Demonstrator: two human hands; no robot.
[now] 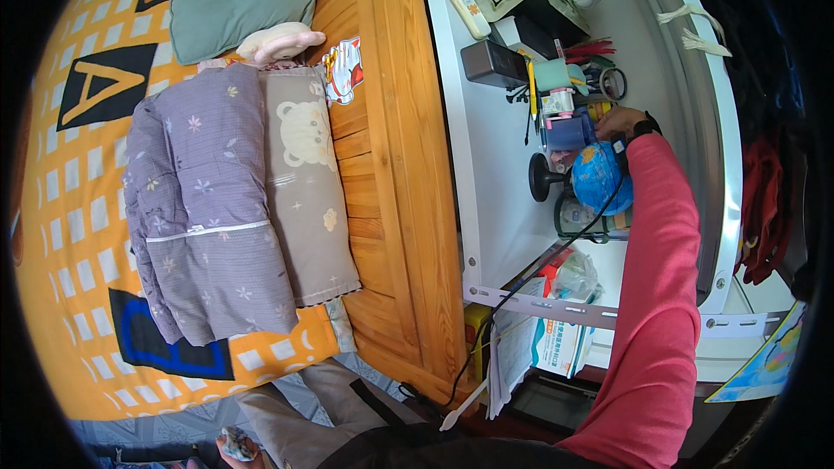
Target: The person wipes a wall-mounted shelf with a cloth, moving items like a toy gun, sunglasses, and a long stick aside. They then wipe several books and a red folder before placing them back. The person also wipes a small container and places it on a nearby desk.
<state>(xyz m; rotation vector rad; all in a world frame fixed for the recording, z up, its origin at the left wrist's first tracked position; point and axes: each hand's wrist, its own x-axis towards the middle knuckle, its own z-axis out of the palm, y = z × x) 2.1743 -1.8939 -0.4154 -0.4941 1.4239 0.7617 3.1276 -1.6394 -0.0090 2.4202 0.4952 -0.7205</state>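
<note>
My right arm, in a red sleeve, stretches over a white shelf, and my right hand (617,121) is among small things at its far side. The fingers point down behind a blue holder (569,134) and beside a yellow object (599,110); their tips are hidden, so I cannot tell what they touch. Just below the wrist sits a small blue globe (599,179) with a black round base (540,177). Low at the left, by my leg, my left hand (250,455) is closed around a crumpled grey-blue cloth (234,445).
A black box (493,64), a green holder (551,75) and a roll of tape (613,83) crowd the shelf. A black cable (530,274) crosses its front. To the left is a wooden-edged bed (408,165) with a folded purple quilt (208,200) and a green pillow (243,0).
</note>
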